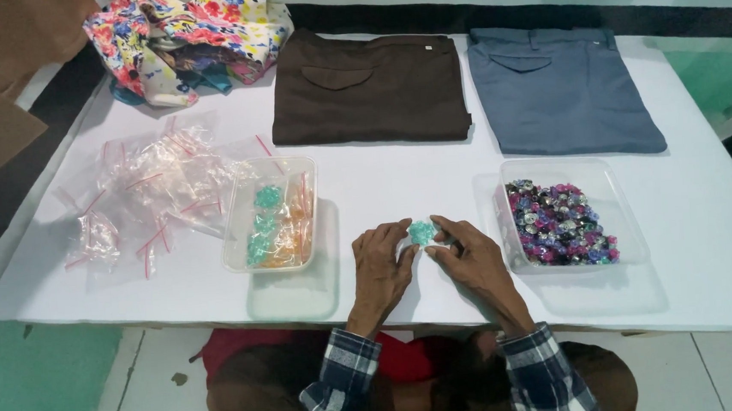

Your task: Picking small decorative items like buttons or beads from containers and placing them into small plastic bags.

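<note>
Both my hands rest on the white table near its front edge, pinching a small clear bag of teal beads (423,232) between them. My left hand (381,266) holds the bag's left side and my right hand (470,256) holds its right side. Just to the right stands a clear plastic tub (626,213) full of mixed purple, blue and dark beads. To the left stands another clear tub (240,240) holding filled small bags of teal and orange beads.
A heap of empty small zip bags (154,190) with red strips lies at the left. Folded brown trousers (368,89) and blue-grey trousers (560,89) lie at the back, with flowered cloth (182,38) at the back left. The white table (711,233) ends close to my body.
</note>
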